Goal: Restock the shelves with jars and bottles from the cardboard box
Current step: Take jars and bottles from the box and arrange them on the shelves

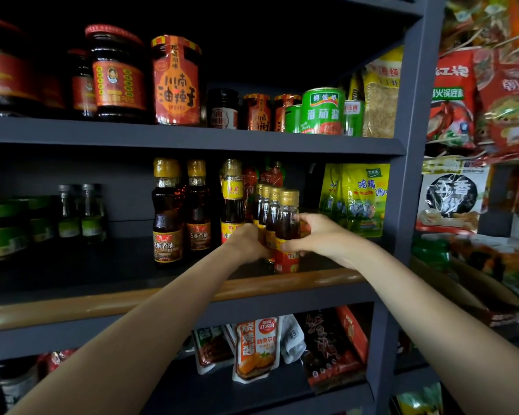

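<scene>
head view: your left hand point(247, 239) and right hand point(318, 235) close in from either side on a row of small bottles point(277, 217) on the middle shelf point(168, 298), near its front edge, just below centre frame. the right fingers curl round the front bottle point(287, 232); the left cups the row's other flank, though which bottle it grips you cannot tell. you are likely squeezing them into one straight file behind the front bottle. that bottle is clear glass with dark brown liquid, a gold cap and a red and yellow label. taller sesame oil bottles point(167, 214) stand at its nine o'clock, yellow packets point(357, 196) at two o'clock.
</scene>
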`<action>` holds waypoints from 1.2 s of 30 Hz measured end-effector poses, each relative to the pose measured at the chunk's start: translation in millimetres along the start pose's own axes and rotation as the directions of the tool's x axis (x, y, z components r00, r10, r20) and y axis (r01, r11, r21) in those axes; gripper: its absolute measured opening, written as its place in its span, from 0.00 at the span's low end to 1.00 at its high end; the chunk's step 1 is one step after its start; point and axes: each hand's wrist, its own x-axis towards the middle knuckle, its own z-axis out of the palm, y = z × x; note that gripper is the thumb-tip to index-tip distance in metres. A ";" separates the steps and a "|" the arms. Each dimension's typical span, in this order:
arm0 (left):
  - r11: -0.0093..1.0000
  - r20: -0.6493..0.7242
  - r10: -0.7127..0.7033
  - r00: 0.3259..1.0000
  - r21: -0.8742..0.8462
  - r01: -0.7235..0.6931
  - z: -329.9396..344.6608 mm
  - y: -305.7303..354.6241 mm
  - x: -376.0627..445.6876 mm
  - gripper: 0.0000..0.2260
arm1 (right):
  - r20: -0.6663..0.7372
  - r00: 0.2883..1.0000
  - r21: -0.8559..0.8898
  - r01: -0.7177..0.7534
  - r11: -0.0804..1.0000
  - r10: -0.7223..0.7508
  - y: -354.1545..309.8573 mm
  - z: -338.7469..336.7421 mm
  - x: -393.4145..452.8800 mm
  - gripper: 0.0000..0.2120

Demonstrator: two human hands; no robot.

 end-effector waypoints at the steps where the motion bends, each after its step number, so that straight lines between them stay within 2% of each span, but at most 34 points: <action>1: 1.000 -0.001 -0.005 1.000 -0.001 0.005 -0.6 -0.4 0.1 0.15 | 0.000 1.000 0.005 0.001 1.000 -0.001 -0.6 1.0 -0.2 0.37; 5: 1.000 -0.005 -0.017 1.000 -0.006 0.017 -3.5 -4.2 2.3 0.15 | -0.007 1.000 0.015 0.023 1.000 -0.023 -2.2 3.7 -3.5 0.25; 10: 1.000 -0.037 0.000 0.999 -0.024 -0.001 -4.7 -4.8 0.3 0.15 | -0.015 0.999 0.008 0.031 0.999 -0.031 -4.9 9.6 -3.2 0.16; 15: 0.997 0.040 -0.033 0.999 -0.065 0.036 -6.7 -2.5 0.6 0.25 | -0.061 0.998 0.015 0.027 1.000 -0.026 -1.7 13.7 1.2 0.14; 17: 0.996 0.063 -0.035 0.997 -0.076 0.040 -6.5 -1.5 1.9 0.26 | -0.071 0.997 -0.057 0.016 0.998 -0.020 1.2 17.6 4.2 0.21; 21: 1.000 0.031 -0.025 0.999 -0.011 0.026 -5.2 -2.0 3.1 0.25 | -0.109 0.994 -0.190 -0.048 0.981 0.027 6.2 20.6 6.8 0.43; 23: 0.998 -0.085 -0.005 0.996 0.060 0.010 -7.2 -2.4 -1.1 0.22 | -0.229 0.973 -0.178 -0.031 0.984 -0.011 1.7 18.7 1.2 0.45; 24: 0.996 -0.162 0.015 0.987 0.094 0.001 -8.7 -2.9 -3.7 0.21 | -0.331 0.942 -0.183 -0.009 0.983 -0.053 -2.1 18.9 -3.7 0.43; 25: 0.995 -0.236 0.045 0.971 0.092 -0.024 -10.2 -3.4 -8.1 0.20 | -0.447 0.886 -0.190 0.038 0.981 -0.121 -4.9 20.9 -8.0 0.37; 27: 0.993 -0.370 0.113 0.922 0.023 -0.112 -14.0 -5.2 -19.4 0.18 | -0.632 0.704 -0.226 0.233 0.946 -0.325 -13.4 31.9 -17.3 0.21; 29: 0.972 -0.507 0.192 0.840 -0.018 -0.233 -22.7 -8.8 -34.8 0.15 | -0.667 0.558 -0.273 0.434 0.859 -0.494 -27.4 50.5 -22.9 0.09; 30: 0.956 -0.573 0.217 0.790 -0.038 -0.290 -29.0 -12.9 -42.5 0.12 | -0.640 0.530 -0.295 0.500 0.814 -0.557 -36.1 62.1 -22.6 0.08; 32: 0.926 -0.681 0.212 0.701 -0.089 -0.366 -47.1 -24.7 -63.3 0.09 | -0.575 0.525 -0.291 0.586 0.756 -0.628 -60.1 89.6 -20.9 0.08; 36: 0.928 -0.814 0.149 0.561 -0.080 -0.363 -94.3 -77.9 -125.1 0.09 | -0.550 0.501 -0.156 0.724 0.672 -0.668 -116.0 160.7 -18.5 0.08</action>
